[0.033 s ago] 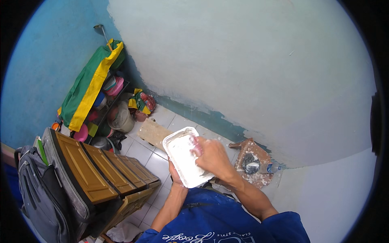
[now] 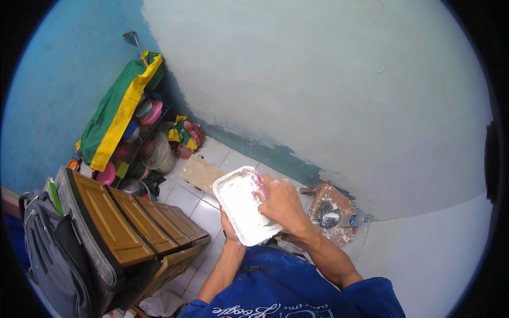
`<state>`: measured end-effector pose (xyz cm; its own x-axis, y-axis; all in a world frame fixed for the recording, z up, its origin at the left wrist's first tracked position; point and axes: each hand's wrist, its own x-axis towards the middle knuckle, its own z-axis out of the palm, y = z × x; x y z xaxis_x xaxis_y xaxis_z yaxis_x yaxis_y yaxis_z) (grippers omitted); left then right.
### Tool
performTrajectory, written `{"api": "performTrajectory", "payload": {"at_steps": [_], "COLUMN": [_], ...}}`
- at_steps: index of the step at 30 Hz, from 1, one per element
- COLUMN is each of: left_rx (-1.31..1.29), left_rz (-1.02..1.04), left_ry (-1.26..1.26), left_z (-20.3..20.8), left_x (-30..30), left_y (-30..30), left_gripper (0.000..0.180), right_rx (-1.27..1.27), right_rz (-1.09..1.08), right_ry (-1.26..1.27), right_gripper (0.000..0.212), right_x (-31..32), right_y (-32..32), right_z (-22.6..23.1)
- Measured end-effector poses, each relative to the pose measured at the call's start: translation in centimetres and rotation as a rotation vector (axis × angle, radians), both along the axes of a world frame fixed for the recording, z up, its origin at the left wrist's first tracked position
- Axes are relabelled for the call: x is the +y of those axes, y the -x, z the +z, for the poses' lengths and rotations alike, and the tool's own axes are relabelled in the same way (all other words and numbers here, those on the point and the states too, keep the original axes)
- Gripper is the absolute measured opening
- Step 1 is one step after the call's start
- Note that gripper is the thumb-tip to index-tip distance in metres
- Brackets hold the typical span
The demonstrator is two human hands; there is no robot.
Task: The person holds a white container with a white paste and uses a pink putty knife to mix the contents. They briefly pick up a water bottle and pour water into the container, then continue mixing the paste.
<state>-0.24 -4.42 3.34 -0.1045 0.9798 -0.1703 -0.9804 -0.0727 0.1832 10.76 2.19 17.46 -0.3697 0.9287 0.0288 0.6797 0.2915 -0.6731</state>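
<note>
In front of my body I hold a shallow white rectangular tray [image 2: 227, 199], tilted, with its inside covered in bright white material, overexposed in places. My left hand [image 2: 229, 229] grips it from below at its lower left side, most of the fingers hidden behind it. My right hand [image 2: 282, 200] is over the tray's right side, its fingers closed round a small pink thing [image 2: 261, 186] smeared with white. The pink thing touches or hovers just above the white material; its exact kind is hidden by the fingers.
A half-coated wall [image 2: 328, 95] rises ahead. On the tiled floor are a board [image 2: 201, 174] and a white-splattered brown piece [image 2: 344, 212] with a plastic bottle [image 2: 358, 219]. At left stand a drawer cabinet [image 2: 124, 217], a grey backpack [image 2: 55, 254] and a cloth-covered rack [image 2: 124, 111].
My right hand has shifted slightly over the tray, and the pink thing in it shows a little more clearly. The left hand and tray hardly move.
</note>
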Motion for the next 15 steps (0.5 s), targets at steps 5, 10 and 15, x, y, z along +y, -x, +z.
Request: {"api": "performTrajectory", "payload": {"at_steps": [5, 10, 15], "left_rx": [-0.009, 0.104, 0.082], "left_rz": [0.023, 0.07, 0.092], "left_ry": [-0.097, -0.007, -0.075], "left_z": [-1.1, -0.9, -1.5], "left_x": [0.5, 0.6, 0.7], "left_y": [0.0, -0.3, -0.5], "left_gripper": [0.066, 0.068, 0.066], "right_rx": [0.03, 0.114, 0.086], "right_rz": [0.087, 0.015, 0.08], "right_ry": [0.035, 0.042, -0.024], "right_gripper": [0.025, 0.022, 0.02], "right_x": [-0.3, -0.2, -1.7], "right_y": [0.5, 0.6, 1.6], "right_z": [-0.5, -0.2, -0.5]}}
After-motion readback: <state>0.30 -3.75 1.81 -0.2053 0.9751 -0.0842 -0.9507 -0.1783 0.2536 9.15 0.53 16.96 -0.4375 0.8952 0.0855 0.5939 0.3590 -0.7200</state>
